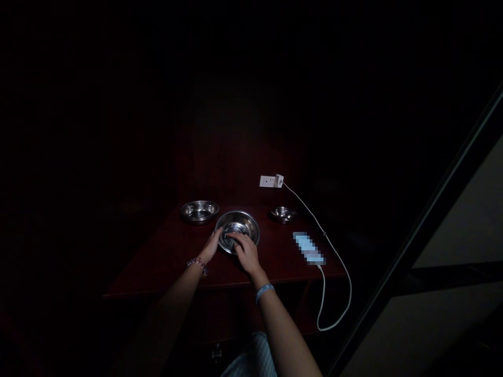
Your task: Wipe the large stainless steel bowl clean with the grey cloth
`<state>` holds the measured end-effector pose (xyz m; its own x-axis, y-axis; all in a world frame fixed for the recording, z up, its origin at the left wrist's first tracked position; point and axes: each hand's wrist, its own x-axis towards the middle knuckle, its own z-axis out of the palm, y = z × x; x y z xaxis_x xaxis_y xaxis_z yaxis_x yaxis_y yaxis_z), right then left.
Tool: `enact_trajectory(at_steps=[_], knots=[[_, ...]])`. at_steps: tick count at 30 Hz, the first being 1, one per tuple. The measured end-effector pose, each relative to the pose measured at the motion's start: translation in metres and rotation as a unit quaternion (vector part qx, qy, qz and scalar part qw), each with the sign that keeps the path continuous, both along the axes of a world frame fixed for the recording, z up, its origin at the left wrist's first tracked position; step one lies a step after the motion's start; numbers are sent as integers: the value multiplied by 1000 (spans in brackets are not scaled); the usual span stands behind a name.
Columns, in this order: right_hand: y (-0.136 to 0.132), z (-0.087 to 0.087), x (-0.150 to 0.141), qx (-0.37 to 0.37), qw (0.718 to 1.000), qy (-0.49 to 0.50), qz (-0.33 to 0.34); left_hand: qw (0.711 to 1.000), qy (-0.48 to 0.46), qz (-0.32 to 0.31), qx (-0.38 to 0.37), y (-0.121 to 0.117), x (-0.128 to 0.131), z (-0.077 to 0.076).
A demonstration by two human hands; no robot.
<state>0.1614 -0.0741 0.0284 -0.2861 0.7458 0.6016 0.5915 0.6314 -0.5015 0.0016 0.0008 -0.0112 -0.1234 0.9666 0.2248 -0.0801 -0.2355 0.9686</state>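
Note:
A round, shiny steel bowl [251, 222] stands on the dark red table, with small dark spots at its bottom that I cannot make out. My left hand [211, 246] holds its left rim, the fingers laid along the edge. Over the near side of the bowl, my right hand [247, 250] reaches in, palm down, with fingers stretched toward the left and apart from the thumb. Nothing shows in the right fingers, though their tips are partly lost in the dark. A wider steel dish [199, 214] sits to the back left, and a smaller steel bowl [283, 213] to the back right.
On the right of the table [165, 272] lies a phone with a blurred, lit screen [309, 248]. Its white cable [351, 293] loops past the table's edge up to a charger [279, 180] in a wall socket [268, 181]. The surroundings are very dark.

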Motion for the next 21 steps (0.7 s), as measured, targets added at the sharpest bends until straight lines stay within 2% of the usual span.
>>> enact_trajectory(at_steps=[5, 14, 21], knots=[[-1, 0, -2, -42, 998, -25, -43, 1000, -9, 4, -17, 1, -1, -2], [-2, 3, -6, -47, 990, -110, -73, 1000, -3, 2, -11, 3, -1, -3], [-2, 4, -5, -74, 992, -74, -65, 1000, -16, 8, -6, 0, -1, -2]])
